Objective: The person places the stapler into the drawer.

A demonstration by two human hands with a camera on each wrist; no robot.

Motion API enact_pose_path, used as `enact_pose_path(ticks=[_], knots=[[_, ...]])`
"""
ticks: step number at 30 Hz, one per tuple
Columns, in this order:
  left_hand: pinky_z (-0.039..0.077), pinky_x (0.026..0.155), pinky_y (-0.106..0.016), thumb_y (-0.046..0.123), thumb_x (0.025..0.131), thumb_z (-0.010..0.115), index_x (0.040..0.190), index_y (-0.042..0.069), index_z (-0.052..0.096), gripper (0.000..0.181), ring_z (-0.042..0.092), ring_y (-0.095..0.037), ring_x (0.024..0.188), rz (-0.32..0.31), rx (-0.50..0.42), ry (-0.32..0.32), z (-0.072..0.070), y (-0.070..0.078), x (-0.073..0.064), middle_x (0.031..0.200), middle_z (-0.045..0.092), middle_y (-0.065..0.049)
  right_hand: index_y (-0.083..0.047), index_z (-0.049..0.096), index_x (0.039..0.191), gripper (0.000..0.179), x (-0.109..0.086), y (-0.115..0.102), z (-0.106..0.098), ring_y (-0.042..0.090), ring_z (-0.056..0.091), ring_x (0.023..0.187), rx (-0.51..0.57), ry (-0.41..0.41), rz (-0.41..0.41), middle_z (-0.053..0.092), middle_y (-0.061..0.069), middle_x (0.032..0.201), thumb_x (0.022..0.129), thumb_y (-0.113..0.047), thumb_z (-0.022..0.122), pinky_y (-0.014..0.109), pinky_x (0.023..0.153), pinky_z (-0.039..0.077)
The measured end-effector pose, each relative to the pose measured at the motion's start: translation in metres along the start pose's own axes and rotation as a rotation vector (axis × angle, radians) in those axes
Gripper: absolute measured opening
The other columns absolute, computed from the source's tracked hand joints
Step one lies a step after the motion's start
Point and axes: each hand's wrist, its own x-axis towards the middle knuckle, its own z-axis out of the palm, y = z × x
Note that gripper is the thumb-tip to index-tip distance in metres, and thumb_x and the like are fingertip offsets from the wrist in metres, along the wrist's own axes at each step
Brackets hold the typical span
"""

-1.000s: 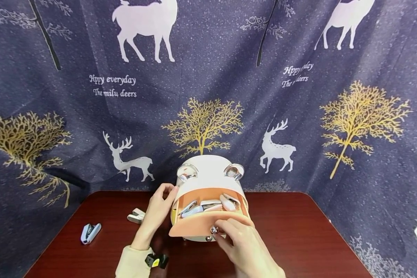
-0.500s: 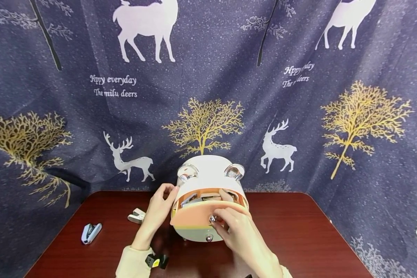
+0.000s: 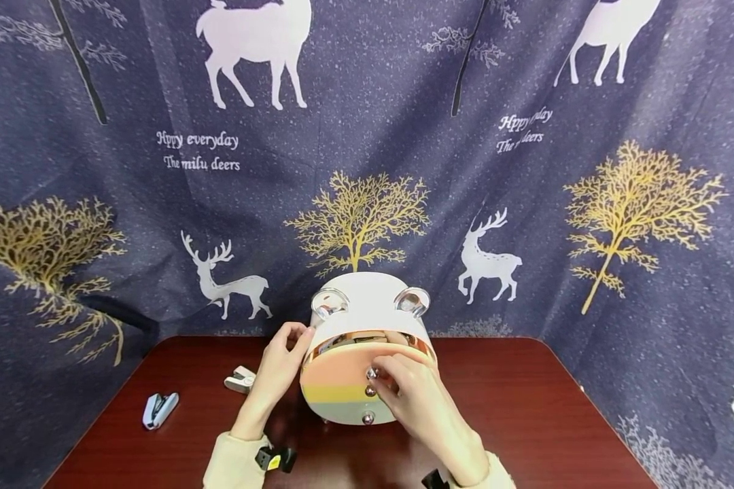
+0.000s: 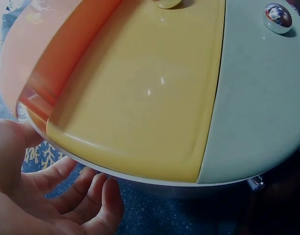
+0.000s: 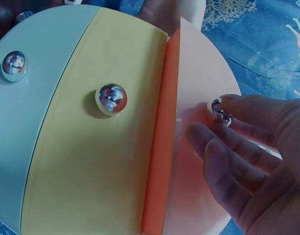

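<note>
A small white cabinet (image 3: pixel 370 292) with rounded sides has three drawers and two silvery ear-like rounds on top. Its peach top drawer (image 3: pixel 336 363) is slightly pulled out, and through the narrow gap parts of small staplers (image 3: pixel 367 337) show. My right hand (image 3: pixel 425 401) pinches that drawer's silver knob (image 5: pixel 217 107) between thumb and finger. Below it, the yellow drawer (image 4: pixel 140 98) and the pale green drawer (image 4: pixel 257 107) are closed. At the cabinet's left side is my left hand (image 3: pixel 281 360), its fingers loosely bent against or close to the white shell.
On the dark red tabletop (image 3: pixel 514 407), a white stapler (image 3: pixel 240 380) lies just left of my left forearm. Farther left rests a light blue stapler (image 3: pixel 160 410). A blue cloth with deer and trees (image 3: pixel 367 136) hangs behind the table.
My right hand has pushed the peach drawer inward, away from me. The gap above it has narrowed, covering most of the staplers, and the yellow drawer front has come into view. My left hand stays put.
</note>
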Motion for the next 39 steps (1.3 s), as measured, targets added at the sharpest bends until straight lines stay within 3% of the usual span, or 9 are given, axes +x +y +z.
enact_pose_path(ticks=[15,24,33,39], knots=[[0.043,0.080,-0.033,0.042,0.097,0.059,0.108,0.014,0.060,0.030,0.056,-0.017,0.089,-0.005,0.001,-0.003,-0.001,-0.002,0.001,0.099,0.060,-0.004,-0.012,0.066,0.087,0.026,0.005,0.012,0.011,0.004,0.057,0.067,-0.029,-0.024,0.070,0.063,-0.008,0.075,0.071,-0.005,0.084,0.021,0.065,0.046],[0.043,0.077,-0.032,0.040,0.098,0.059,0.107,0.013,0.061,0.029,0.056,-0.017,0.086,0.001,-0.001,0.000,-0.001,-0.002,0.001,0.095,0.060,-0.003,-0.012,0.069,0.089,0.026,0.006,0.019,0.015,0.005,0.059,0.069,-0.033,0.002,0.064,0.067,-0.006,0.081,0.069,-0.005,0.085,0.023,0.068,0.047],[0.043,0.078,-0.032,0.039,0.098,0.059,0.107,0.012,0.061,0.029,0.056,-0.016,0.085,0.010,0.006,0.004,0.000,-0.002,0.001,0.095,0.060,-0.003,-0.012,0.068,0.089,0.025,0.005,0.020,0.015,0.004,0.059,0.068,-0.001,-0.015,0.086,0.066,-0.006,0.081,0.071,-0.005,0.085,0.019,0.064,0.047],[0.043,0.078,-0.031,0.039,0.097,0.060,0.107,0.012,0.061,0.028,0.056,-0.016,0.085,0.003,-0.003,0.006,-0.001,0.000,0.000,0.095,0.060,-0.003,-0.013,0.069,0.093,0.020,0.006,0.018,0.010,0.004,0.059,0.072,0.017,-0.060,0.109,0.067,-0.007,0.085,0.077,-0.010,0.082,0.022,0.069,0.047]])
